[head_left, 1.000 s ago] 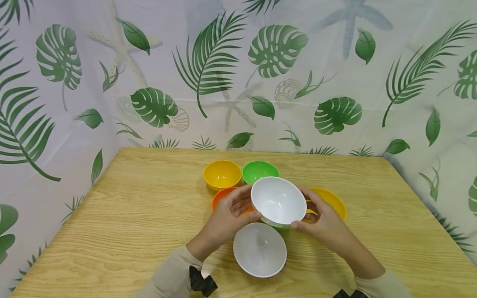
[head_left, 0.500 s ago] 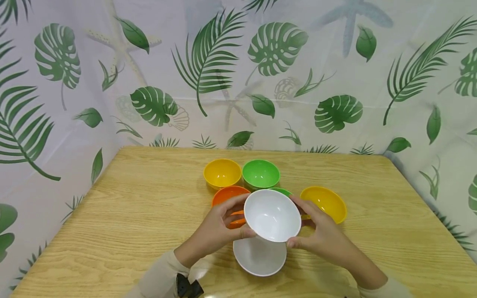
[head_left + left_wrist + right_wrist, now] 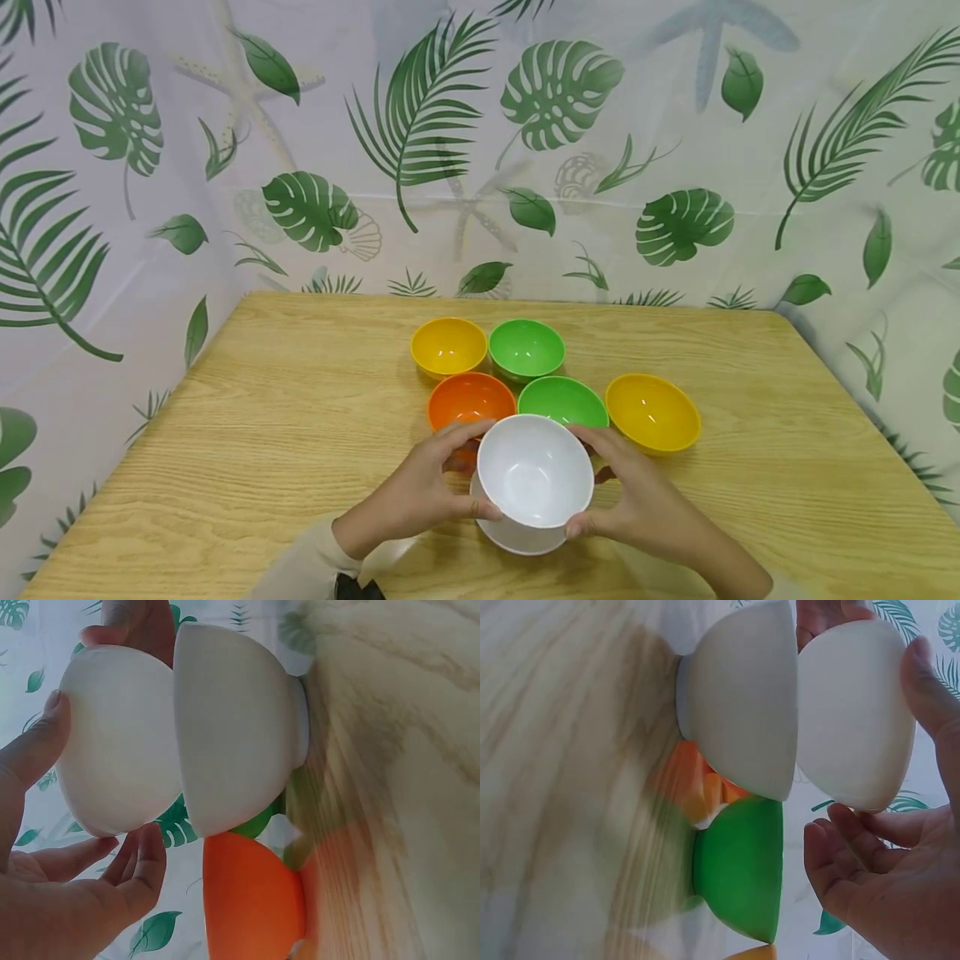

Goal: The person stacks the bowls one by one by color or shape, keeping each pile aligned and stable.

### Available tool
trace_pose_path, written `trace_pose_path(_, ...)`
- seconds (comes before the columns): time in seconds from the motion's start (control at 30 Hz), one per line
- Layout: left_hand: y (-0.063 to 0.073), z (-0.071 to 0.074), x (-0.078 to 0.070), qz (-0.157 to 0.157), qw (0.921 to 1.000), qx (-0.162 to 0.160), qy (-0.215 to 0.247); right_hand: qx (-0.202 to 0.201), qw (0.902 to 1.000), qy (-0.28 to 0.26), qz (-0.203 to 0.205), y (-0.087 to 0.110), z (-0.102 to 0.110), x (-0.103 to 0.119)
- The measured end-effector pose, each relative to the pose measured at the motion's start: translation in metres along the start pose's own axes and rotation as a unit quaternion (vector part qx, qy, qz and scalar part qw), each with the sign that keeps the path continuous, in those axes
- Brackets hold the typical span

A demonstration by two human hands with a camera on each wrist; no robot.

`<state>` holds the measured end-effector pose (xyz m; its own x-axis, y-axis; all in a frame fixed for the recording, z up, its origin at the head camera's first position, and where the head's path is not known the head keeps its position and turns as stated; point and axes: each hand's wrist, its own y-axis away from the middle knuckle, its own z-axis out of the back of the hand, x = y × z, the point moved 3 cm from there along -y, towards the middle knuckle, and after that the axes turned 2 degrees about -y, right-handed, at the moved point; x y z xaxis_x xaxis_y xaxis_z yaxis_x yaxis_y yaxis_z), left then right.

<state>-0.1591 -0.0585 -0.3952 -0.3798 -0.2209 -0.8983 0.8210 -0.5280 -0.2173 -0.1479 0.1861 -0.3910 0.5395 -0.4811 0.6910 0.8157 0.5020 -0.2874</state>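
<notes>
Both hands hold a white bowl (image 3: 535, 471) between them, opening up. The left hand (image 3: 420, 492) grips its left side, thumb at the near rim and fingers round the wall. On the opposite side the right hand (image 3: 637, 500) grips it the same way. A second white bowl (image 3: 521, 537) stands on the table right below; the held bowl covers most of it in the head view. Both wrist views show the held bowl (image 3: 120, 742) at the rim of the standing bowl (image 3: 742, 701), its base partly hidden by that bowl.
Beyond the hands on the wooden table (image 3: 300, 417) stand an orange bowl (image 3: 471, 400), a near green bowl (image 3: 562, 400), a far green bowl (image 3: 527, 348), a left yellow bowl (image 3: 448, 347) and a right yellow bowl (image 3: 652, 412). A leaf-patterned cloth (image 3: 450, 167) hangs behind the table.
Both hands have brought the white bowl nearer and down, from over the green bowl to over the standing white bowl. The near green bowl has come into view. The other bowls stay put.
</notes>
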Motion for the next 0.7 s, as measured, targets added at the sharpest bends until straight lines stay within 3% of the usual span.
trace_pose_path(0.17, 0.005, 0.0, 0.004, 0.008, 0.9978, -0.009, -0.065, 0.01, 0.9999, -0.011, -0.006, 0.002, -0.007, -0.001)
trace_pose_path(0.33, 0.01, -0.003, 0.008, 0.011, 0.9946, -0.015, -0.102, 0.015, 0.9997, -0.013, -0.017, 0.004, -0.012, -0.003)
trace_pose_path(0.7, 0.017, -0.008, 0.016, 0.014, 0.9927, -0.017, -0.118, 0.013, 0.9998, 0.007, -0.015, 0.007, -0.021, -0.007)
